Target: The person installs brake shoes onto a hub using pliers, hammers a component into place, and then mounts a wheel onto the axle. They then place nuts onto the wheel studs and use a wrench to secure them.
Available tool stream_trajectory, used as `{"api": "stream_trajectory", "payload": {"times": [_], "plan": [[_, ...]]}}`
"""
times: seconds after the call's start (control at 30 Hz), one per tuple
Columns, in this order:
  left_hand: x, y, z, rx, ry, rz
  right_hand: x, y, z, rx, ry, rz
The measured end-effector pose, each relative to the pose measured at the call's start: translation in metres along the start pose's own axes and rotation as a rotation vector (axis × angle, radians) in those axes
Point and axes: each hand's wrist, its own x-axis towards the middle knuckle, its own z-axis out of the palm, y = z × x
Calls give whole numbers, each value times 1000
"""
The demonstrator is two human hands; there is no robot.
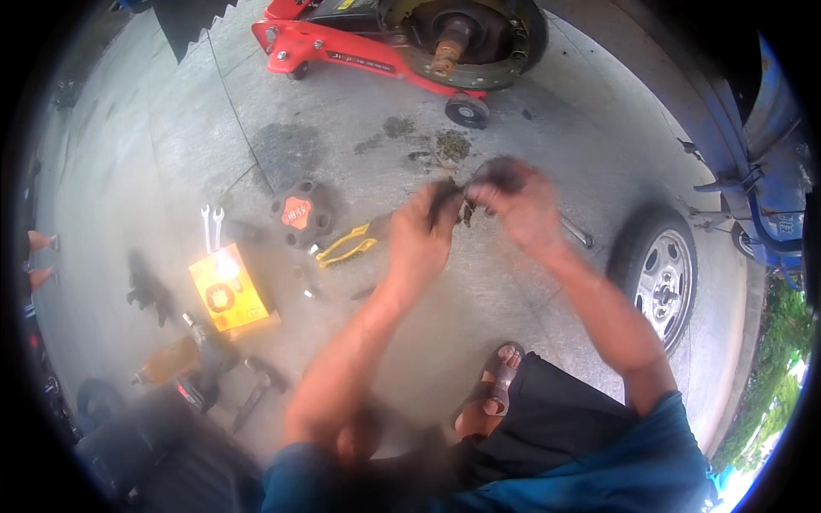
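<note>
Centrally: left hand [421, 227], fingers curled nearly closed on a dark part; right hand [526, 205], blurred, likewise curled on it. Dark part [503, 173]: between the hands, above the concrete floor [479, 295]; one piece or several, cannot tell. Hands nearly meeting, probably so one steadies while the other works.

Clock bearings from the hands:
- 12: hub assembly [451, 53], bare shaft outward.
- 10 to 11: red jack [342, 50], close against the assembly, perhaps for support; load not discernible.
- 8 to 9: yellow-handled pliers [349, 244], presumably laid within reach.
- 9: two wrenches [212, 227], side by side beyond the pliers; yellow box [224, 295] just below.
- 4: wheel [667, 282], set aside, likely for clearance.
</note>
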Motion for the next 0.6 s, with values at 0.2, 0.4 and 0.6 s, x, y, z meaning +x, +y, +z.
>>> {"api": "stream_trajectory", "payload": {"times": [0.2,0.4,0.6], "plan": [[49,69,32,-318,110,66,28,-65,-35,-55,130,-138],[97,83,54,-398,223,195,55,-83,-45,-44,298,-369],[115,80,66,-550,225,270,76,-81,-48,-64,333,-516]]}}
